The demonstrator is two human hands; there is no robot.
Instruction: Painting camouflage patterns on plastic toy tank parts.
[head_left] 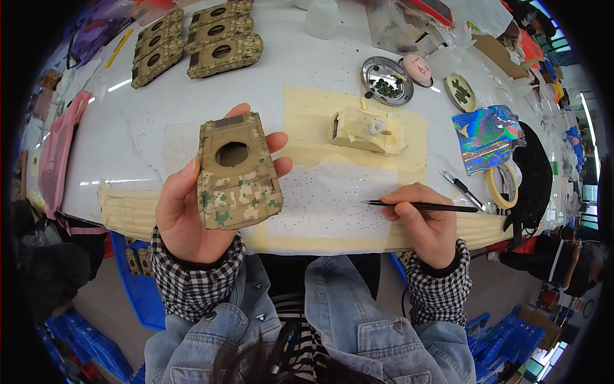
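Observation:
My left hand (pixel 192 205) is closed around a model tank hull (pixel 240 185) in digital camouflage, with a round hole in its upper face. It is held up above the table, tilted toward me. My right hand (pixel 422 221) pinches black tweezers (pixel 435 206), their thin tip pointing left. Under that tip lies a white sheet (pixel 320 217) scattered with many tiny dark specks. Whether the tips grip a speck is too small to tell. Beyond the sheet sits a cream block (pixel 364 131) wrapped in tape, a small white nozzle on its top.
Several camouflage hulls (pixel 224 54) stand in rows at the far left. A round metal dish (pixel 387 82) holds small dark green parts, beside a pink oval object (pixel 417 68). On the right lie a holographic bag (pixel 489 137), a tape roll (pixel 502 187) and a pen-like knife (pixel 464 187). A pink basket (pixel 64 153) stands left.

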